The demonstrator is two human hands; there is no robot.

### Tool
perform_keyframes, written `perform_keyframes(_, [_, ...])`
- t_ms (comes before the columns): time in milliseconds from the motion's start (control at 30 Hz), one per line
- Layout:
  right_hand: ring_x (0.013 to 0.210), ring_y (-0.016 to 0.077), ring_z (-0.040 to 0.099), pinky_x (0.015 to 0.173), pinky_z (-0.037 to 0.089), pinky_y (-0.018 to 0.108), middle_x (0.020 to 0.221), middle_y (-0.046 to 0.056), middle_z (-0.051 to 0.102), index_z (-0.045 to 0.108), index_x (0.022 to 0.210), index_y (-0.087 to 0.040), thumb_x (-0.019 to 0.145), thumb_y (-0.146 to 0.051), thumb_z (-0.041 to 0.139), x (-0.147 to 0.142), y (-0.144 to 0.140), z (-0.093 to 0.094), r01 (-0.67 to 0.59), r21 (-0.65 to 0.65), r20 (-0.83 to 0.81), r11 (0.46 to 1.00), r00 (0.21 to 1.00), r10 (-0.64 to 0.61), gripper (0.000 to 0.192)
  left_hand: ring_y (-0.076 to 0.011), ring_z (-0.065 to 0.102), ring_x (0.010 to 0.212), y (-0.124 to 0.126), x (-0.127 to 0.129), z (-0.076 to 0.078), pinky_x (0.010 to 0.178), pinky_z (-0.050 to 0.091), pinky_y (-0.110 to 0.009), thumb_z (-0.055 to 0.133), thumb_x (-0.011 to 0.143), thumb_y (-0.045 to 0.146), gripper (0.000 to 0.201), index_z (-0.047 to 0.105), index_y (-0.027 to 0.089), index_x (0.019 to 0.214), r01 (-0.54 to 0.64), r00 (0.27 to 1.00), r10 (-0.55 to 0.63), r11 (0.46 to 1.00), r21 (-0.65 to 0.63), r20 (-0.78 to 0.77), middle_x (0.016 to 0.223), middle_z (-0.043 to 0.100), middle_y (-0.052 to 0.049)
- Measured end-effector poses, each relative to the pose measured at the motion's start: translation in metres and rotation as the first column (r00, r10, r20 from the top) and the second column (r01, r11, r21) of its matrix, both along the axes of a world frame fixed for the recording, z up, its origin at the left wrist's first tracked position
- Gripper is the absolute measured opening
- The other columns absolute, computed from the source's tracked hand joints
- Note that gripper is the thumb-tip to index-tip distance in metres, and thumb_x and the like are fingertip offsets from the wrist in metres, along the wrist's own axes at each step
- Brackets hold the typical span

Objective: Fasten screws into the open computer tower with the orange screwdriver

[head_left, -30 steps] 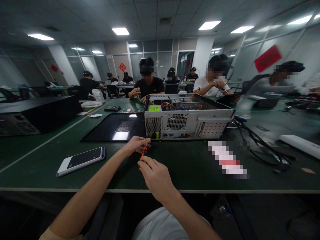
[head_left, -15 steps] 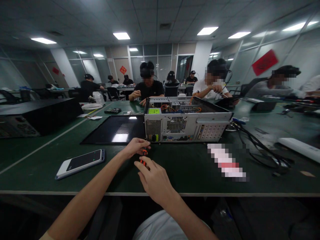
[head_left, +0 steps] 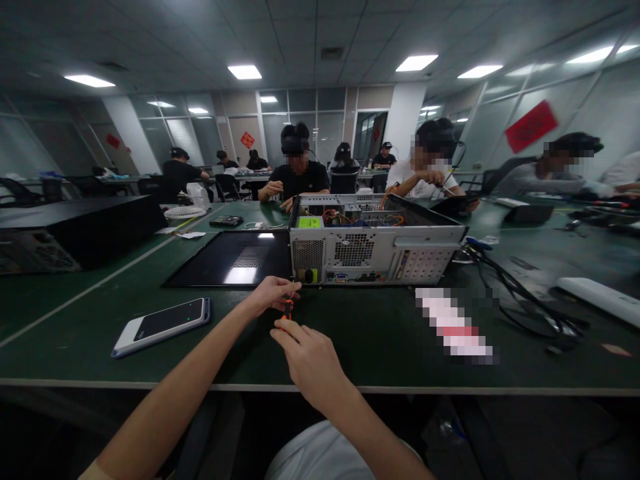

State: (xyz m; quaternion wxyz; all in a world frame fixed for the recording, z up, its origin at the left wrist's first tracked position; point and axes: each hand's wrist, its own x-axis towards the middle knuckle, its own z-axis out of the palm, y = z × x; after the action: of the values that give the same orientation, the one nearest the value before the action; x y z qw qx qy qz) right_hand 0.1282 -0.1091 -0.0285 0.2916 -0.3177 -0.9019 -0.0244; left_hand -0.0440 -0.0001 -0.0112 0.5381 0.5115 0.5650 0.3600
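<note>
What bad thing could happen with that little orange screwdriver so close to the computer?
The orange screwdriver is small and pinched between the left hand and right hand, so it might slip and poke a finger. It is close to the computer case, whose top is open with wires showing, so a slip could perhaps scratch it. The phone lies near the table edge, where an elbow might knock it off.

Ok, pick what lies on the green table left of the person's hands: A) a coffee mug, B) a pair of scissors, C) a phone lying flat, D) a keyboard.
C: a phone lies flat, screen up, on the table, left of the left hand.
</note>
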Motion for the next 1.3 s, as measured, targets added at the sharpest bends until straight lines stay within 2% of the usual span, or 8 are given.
perform_keyframes(167, [0.103,0.0201,0.061,0.089,0.053,0.034,0.134,0.007,0.059,0.059,0.124,-0.019,0.091,-0.009,0.050,0.000,-0.002,0.005,-0.015,-0.025,0.027,1.000,0.999,0.016,0.036,-0.0091,0.060,0.055,-0.003,0.003,0.004,0.050,0.048,-0.020,0.081,0.070,0.044,0.037,0.068,0.012,0.084,-0.009,1.000,0.009,1.000,-0.005,0.027,0.087,0.072,-0.008])
perform_keyframes(300, [0.105,0.0216,0.061,0.084,0.055,0.035,0.133,0.011,0.055,0.057,0.126,-0.022,0.093,-0.020,0.058,-0.001,-0.003,0.008,0.075,-0.043,-0.061,0.996,0.995,-0.078,0.033,-0.0093,0.062,0.055,-0.005,0.006,0.006,0.049,0.048,-0.020,0.080,0.074,0.038,0.030,0.066,0.013,0.082,-0.004,0.996,0.005,1.000,-0.017,0.084,0.088,0.072,-0.007])
perform_keyframes(467, [0.089,0.0191,0.065,0.070,0.055,0.030,0.104,0.005,0.063,0.059,0.108,-0.021,0.089,-0.029,0.068,-0.003,-0.003,0.006,0.196,-0.149,-0.120,0.969,0.969,-0.215,0.022,-0.0109,0.065,0.058,-0.005,0.007,0.007,0.055,0.053,-0.022,0.076,0.079,0.031,0.024,0.067,0.012,0.092,-0.008,0.990,0.015,0.999,-0.047,0.140,0.091,0.073,-0.009])
perform_keyframes(567, [0.085,0.0189,0.065,0.069,0.054,0.029,0.098,0.004,0.064,0.061,0.102,-0.020,0.091,-0.028,0.066,-0.004,-0.003,0.004,0.188,-0.084,-0.098,0.979,0.976,-0.196,0.015,-0.0114,0.066,0.058,-0.005,0.006,0.007,0.058,0.054,-0.024,0.074,0.080,0.030,0.025,0.068,0.012,0.096,-0.019,0.990,0.025,0.999,-0.045,0.139,0.090,0.073,-0.009])
perform_keyframes(700, [0.089,0.0188,0.064,0.071,0.053,0.029,0.109,0.007,0.065,0.061,0.115,-0.020,0.094,-0.023,0.062,-0.003,-0.004,0.000,0.168,0.022,-0.114,0.986,0.980,-0.164,0.022,-0.0123,0.065,0.057,-0.005,0.005,0.008,0.057,0.053,-0.025,0.077,0.076,0.042,0.036,0.069,0.012,0.094,-0.019,0.996,0.023,0.999,-0.048,0.082,0.088,0.073,-0.009])
perform_keyframes(900, [0.101,0.0182,0.063,0.085,0.053,0.030,0.128,0.010,0.061,0.057,0.128,-0.018,0.097,-0.011,0.047,-0.001,-0.002,-0.004,0.045,0.064,-0.062,0.997,0.997,-0.041,0.033,-0.0106,0.062,0.054,-0.005,0.005,0.009,0.055,0.052,-0.025,0.080,0.069,0.052,0.048,0.070,0.010,0.090,-0.024,0.998,0.026,0.999,-0.039,0.049,0.088,0.073,-0.010])
perform_keyframes(1100, [0.101,0.0189,0.062,0.086,0.053,0.031,0.136,0.008,0.058,0.059,0.122,-0.017,0.092,-0.006,0.047,0.000,-0.002,0.000,-0.039,0.010,0.040,0.999,0.998,0.039,0.035,-0.0090,0.060,0.052,-0.006,0.005,0.009,0.051,0.049,-0.022,0.082,0.070,0.041,0.034,0.069,0.011,0.082,-0.054,0.997,0.055,0.998,-0.027,0.047,0.088,0.073,-0.009])
perform_keyframes(1300, [0.104,0.0226,0.061,0.085,0.054,0.037,0.135,0.010,0.054,0.060,0.120,-0.022,0.094,-0.019,0.053,-0.001,-0.004,0.009,0.032,-0.034,0.013,0.999,0.999,-0.031,0.028,-0.0117,0.065,0.054,-0.005,0.006,0.008,0.051,0.052,-0.022,0.072,0.081,0.023,0.015,0.069,0.010,0.088,-0.062,0.982,0.072,0.996,-0.061,0.174,0.087,0.073,-0.009])
